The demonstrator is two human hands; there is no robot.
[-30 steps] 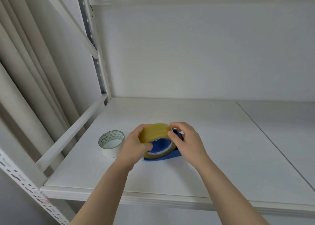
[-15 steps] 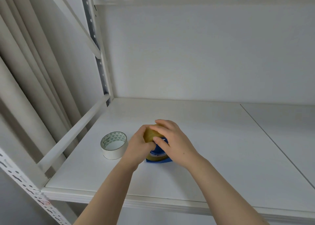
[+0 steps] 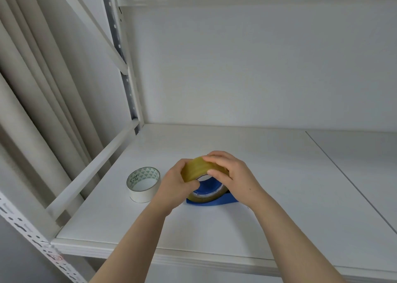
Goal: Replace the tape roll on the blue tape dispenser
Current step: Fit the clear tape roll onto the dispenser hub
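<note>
A yellowish clear tape roll point(image 3: 194, 169) stands on edge on the blue tape dispenser point(image 3: 211, 201), which rests on the white shelf point(image 3: 268, 197). My left hand point(image 3: 175, 185) grips the roll's left side, thumb at its hole. My right hand point(image 3: 233, 175) wraps over the roll's top and right side, hiding the dispenser's rear part. A second roll, white with a green triangle pattern inside point(image 3: 143, 184), lies flat just left of my left hand.
The shelf's back wall point(image 3: 257, 68) rises behind. A white side rail point(image 3: 92, 169) and a perforated upright point(image 3: 120, 53) bound the left edge. A seam point(image 3: 343, 175) splits the shelf board on the right. Beige curtain folds point(image 3: 32, 89) hang at far left.
My right hand shifted from covering the roll's front to its top and right side. The roll's hole and the blue hub show again, and the roll looks slightly raised and tilted.
</note>
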